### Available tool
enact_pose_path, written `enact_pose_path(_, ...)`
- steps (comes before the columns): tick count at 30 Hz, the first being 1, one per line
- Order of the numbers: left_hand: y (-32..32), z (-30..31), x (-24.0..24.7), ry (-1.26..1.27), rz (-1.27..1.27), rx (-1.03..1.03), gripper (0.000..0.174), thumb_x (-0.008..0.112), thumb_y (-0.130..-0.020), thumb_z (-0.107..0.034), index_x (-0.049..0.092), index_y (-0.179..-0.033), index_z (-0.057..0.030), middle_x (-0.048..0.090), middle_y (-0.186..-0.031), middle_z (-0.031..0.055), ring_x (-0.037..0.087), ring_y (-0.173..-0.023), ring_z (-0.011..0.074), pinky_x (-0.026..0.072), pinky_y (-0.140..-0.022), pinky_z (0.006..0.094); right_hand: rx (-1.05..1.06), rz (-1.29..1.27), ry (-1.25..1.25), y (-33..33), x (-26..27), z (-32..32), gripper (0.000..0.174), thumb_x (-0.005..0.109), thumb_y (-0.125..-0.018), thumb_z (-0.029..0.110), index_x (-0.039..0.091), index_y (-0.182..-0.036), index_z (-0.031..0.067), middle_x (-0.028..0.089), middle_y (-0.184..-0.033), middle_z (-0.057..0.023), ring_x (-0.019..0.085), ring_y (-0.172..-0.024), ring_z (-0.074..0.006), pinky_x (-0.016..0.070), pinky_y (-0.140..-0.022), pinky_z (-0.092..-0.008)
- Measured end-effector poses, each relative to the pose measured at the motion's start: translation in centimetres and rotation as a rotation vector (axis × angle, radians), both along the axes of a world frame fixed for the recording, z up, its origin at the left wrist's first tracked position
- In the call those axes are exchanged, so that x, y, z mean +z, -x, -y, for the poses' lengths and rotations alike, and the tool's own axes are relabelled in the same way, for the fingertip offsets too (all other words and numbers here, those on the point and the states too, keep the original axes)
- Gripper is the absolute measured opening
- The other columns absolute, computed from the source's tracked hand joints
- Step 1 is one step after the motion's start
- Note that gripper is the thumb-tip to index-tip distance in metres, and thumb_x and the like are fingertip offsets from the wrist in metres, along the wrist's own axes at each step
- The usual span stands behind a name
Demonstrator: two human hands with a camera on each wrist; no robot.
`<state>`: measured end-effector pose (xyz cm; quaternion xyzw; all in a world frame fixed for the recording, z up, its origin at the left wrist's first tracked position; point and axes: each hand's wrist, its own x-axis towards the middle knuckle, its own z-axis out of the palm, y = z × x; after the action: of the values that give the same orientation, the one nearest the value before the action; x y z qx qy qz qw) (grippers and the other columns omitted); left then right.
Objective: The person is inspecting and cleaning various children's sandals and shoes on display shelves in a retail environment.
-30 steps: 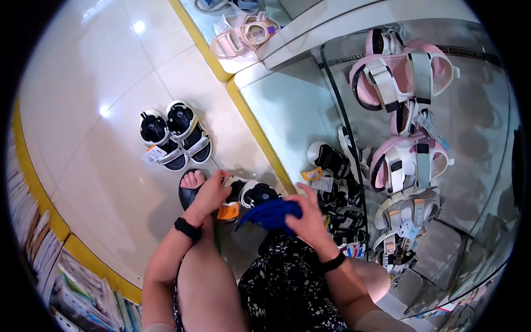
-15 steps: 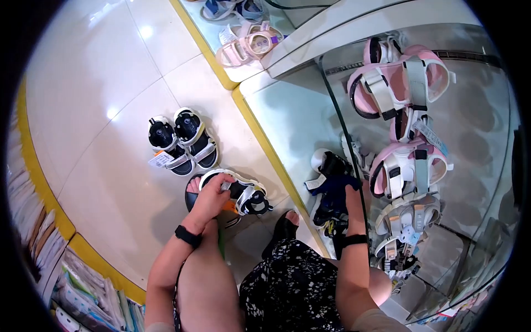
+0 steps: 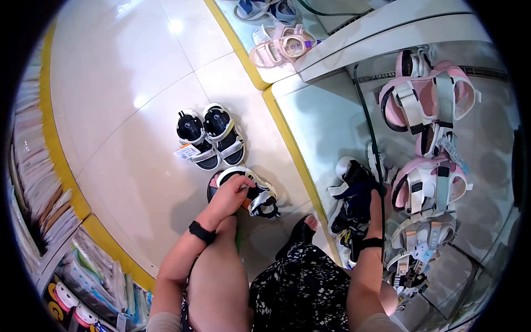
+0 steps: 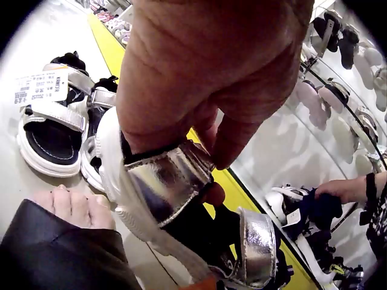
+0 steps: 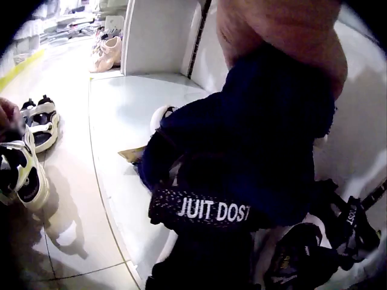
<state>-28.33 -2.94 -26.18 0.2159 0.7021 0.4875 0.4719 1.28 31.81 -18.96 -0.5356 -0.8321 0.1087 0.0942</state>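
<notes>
My left hand [image 3: 228, 198] grips a white-and-black sandal [image 3: 264, 195] beside a foot in a black slipper. In the left wrist view, the fingers and thumb of this hand [image 4: 211, 78] pinch the sandal's silver strap [image 4: 166, 184]. On the right, my right hand [image 3: 378, 200] holds a dark blue cloth [image 3: 357, 188] over black sandals on the low glass shelf. From the right wrist view, the cloth [image 5: 272, 121] hides the fingers of that hand [image 5: 284, 30]; below it shows a black strap lettered "JUIT DOST" [image 5: 205, 208].
A pair of tagged sandals [image 3: 213, 135] stands on the tiled floor [image 3: 133, 166]. Pink sandals [image 3: 426, 102] are on a glass shelf at the right, above the low shelf [image 3: 315, 116] with its yellow edge. Packed goods [image 3: 102, 265] line the left side.
My right hand has carried the blue cloth from beside my lap to the sandals on the shelf. My left hand stays at the sandal, which has turned, while the head view has shifted.
</notes>
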Motion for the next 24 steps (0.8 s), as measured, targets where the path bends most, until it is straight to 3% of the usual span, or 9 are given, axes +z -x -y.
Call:
enact_pose_path(2, 0.2, 0.1, -0.1, 0.025, -0.009, -0.046, 0.018, 0.051, -0.083, 0.0, 0.057, -0.099, -0.0034, 0.059, -0.096, 0.0075, 0.057, -0.088, 0.0175, 0.0467, -0.078, 0.0294, -0.028, 0.04, 0.009, -0.7, -0.7, -0.5, 0.044, 0.06, -0.077, 0.023, 0.051, -0.117, 0.0064, 0.059, -0.107, -0.0178, 0.055, -0.1, -0.0336, 0.0417, -0.088, -0.0399)
enact_pose_path(6, 0.0, -0.2, 0.1, 0.059, 0.165, 0.182, 0.017, 0.05, -0.085, -0.002, 0.052, -0.102, -0.0019, 0.055, -0.086, 0.0055, 0.055, -0.076, 0.0141, 0.0472, -0.07, 0.029, 0.003, -0.092, 0.06, 2.8, 2.2, 1.9, 0.046, 0.061, -0.077, 0.023, 0.05, -0.118, 0.006, 0.058, -0.111, -0.018, 0.055, -0.103, -0.0359, 0.0415, -0.089, -0.041)
enact_pose_path(9, 0.0, 0.4, -0.9, 0.022, 0.331, 0.276, 0.016, 0.05, -0.088, -0.006, 0.05, -0.103, -0.0019, 0.056, -0.086, 0.0038, 0.055, -0.075, 0.011, 0.0478, -0.065, 0.0269, 0.196, 0.266, -0.158, 3.3, 2.4, 2.1, 0.046, 0.061, -0.076, 0.022, 0.051, -0.117, 0.0051, 0.057, -0.114, -0.0182, 0.054, -0.105, -0.0358, 0.0416, -0.09, -0.0419)
enact_pose_path(11, 0.1, 0.5, -0.7, 0.035, 0.351, 0.255, 0.014, 0.051, -0.09, -0.01, 0.052, -0.101, -0.0023, 0.057, -0.085, 0.0029, 0.055, -0.075, 0.0102, 0.0476, -0.062, 0.0256, 0.181, 0.41, -0.181, 3.6, 2.7, 2.2, 0.044, 0.062, -0.075, 0.021, 0.052, -0.115, 0.0045, 0.056, -0.116, -0.0186, 0.053, -0.107, -0.0355, 0.0414, -0.091, -0.0424)
enact_pose_path(14, 0.5, 0.2, 0.6, 0.067, 0.293, 0.16, 0.02, 0.055, -0.091, -0.021, 0.056, -0.096, -0.0012, 0.059, -0.082, 0.0039, 0.057, -0.076, 0.0114, 0.0474, -0.064, 0.0257, -0.067, 0.194, 0.085, 9.7, 7.4, 7.2, 0.036, 0.062, -0.074, 0.013, 0.058, -0.108, 0.0041, 0.055, -0.119, -0.0199, 0.05, -0.112, -0.0363, 0.0405, -0.092, -0.0428)
enact_pose_path(15, 0.4, 0.0, 0.6, 0.05, 0.278, 0.149, 0.024, 0.056, -0.091, -0.024, 0.058, -0.095, -0.0007, 0.06, -0.081, 0.0044, 0.057, -0.075, 0.0119, 0.0474, -0.065, 0.0258, 0.028, 0.283, -0.048, 10.5, 7.8, 8.9, 0.034, 0.062, -0.073, 0.01, 0.059, -0.106, 0.0047, 0.055, -0.116, -0.0197, 0.05, -0.112, -0.0359, 0.04, -0.093, -0.0421)
enact_pose_path(17, 0.1, -0.1, 0.4, 0.024, 0.249, 0.123, 0.031, 0.057, -0.091, -0.03, 0.061, -0.092, 0.0004, 0.061, -0.081, 0.0055, 0.057, -0.075, 0.0128, 0.0475, -0.067, 0.026, 0.305, 0.146, -0.148, 11.3, 8.0, 12.3, 0.043, 0.065, -0.066, 0.003, 0.06, -0.109, 0.0064, 0.054, -0.113, -0.017, 0.05, -0.108, -0.0335, 0.0386, -0.095, -0.0411)
enact_pose_path(21, 0.9, -1.3, 2.7, -0.038, 0.377, 0.073, 0.043, 0.053, -0.092, -0.04, 0.064, -0.096, 0.0016, 0.06, -0.079, 0.0058, 0.057, -0.07, 0.0116, 0.0462, -0.065, 0.0247, 0.599, 0.072, 0.079, 14.9, 7.6, 17.9, 0.046, 0.071, -0.063, 0.009, 0.06, -0.107, 0.0083, 0.054, -0.112, -0.0123, 0.051, -0.093, -0.0327, 0.0426, -0.083, -0.0422)
enact_pose_path(24, 1.3, -1.6, 2.9, -0.034, 0.45, 0.195, 0.051, 0.049, -0.093, -0.047, 0.06, -0.094, 0.0024, 0.057, -0.076, 0.0035, 0.054, -0.065, 0.0096, 0.0467, -0.062, 0.0225, 0.661, 0.019, 0.271, 16.2, 5.4, 20.3, 0.044, 0.069, -0.061, 0.003, 0.062, -0.104, 0.0086, 0.054, -0.11, -0.0137, 0.051, -0.098, -0.0322, 0.0429, -0.086, -0.0397)
